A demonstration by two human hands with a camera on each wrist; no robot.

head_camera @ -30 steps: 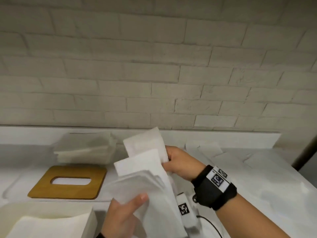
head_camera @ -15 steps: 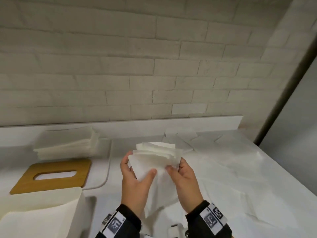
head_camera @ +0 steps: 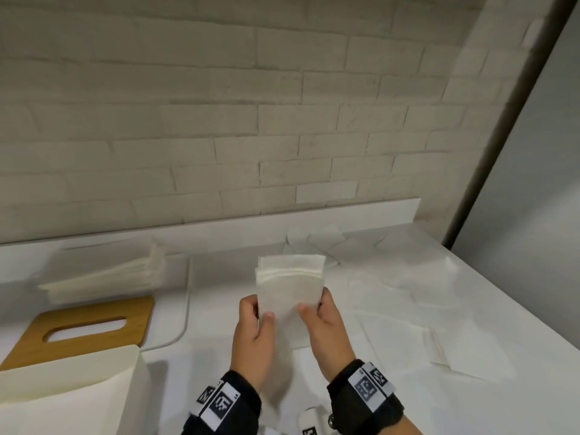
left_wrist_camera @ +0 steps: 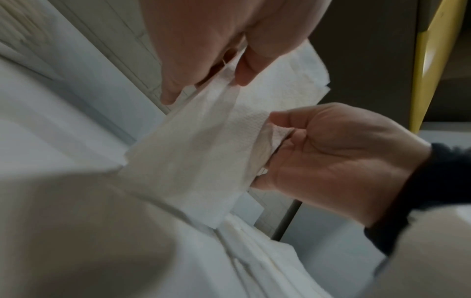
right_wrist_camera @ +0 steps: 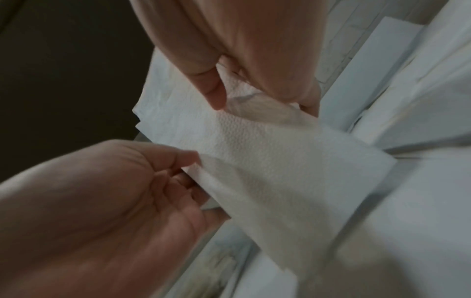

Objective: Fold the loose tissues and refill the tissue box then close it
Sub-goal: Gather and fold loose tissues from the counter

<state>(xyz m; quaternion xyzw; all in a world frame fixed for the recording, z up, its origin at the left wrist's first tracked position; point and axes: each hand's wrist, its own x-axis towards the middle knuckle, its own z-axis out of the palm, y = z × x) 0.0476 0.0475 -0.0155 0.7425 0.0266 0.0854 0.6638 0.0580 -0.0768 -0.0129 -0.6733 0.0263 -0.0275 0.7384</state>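
Note:
A small bundle of folded white tissues (head_camera: 290, 282) is held upright above the white counter, in front of me. My left hand (head_camera: 262, 313) pinches its left edge and my right hand (head_camera: 310, 309) pinches its right edge, thumbs on the near face. In the left wrist view my left hand (left_wrist_camera: 229, 80) pinches the tissues (left_wrist_camera: 193, 153), with my right hand (left_wrist_camera: 277, 133) opposite. The right wrist view shows my right hand (right_wrist_camera: 229, 96) and left hand (right_wrist_camera: 188, 165) on the same tissues (right_wrist_camera: 267, 161). The open cream tissue box (head_camera: 72, 390) stands at lower left. Its wooden slotted lid (head_camera: 138, 318) lies behind it.
A stack of folded tissues (head_camera: 103, 274) sits at the back left, by the low wall ledge (head_camera: 219, 233). Several loose unfolded tissues (head_camera: 408, 312) lie spread over the counter to the right. The counter's right edge (head_camera: 518, 309) runs diagonally beside a grey wall.
The fanned tissues have been drawn together into a squarer bundle. My right hand has come in beside the left, so each hand now holds one side edge. The view has swung right.

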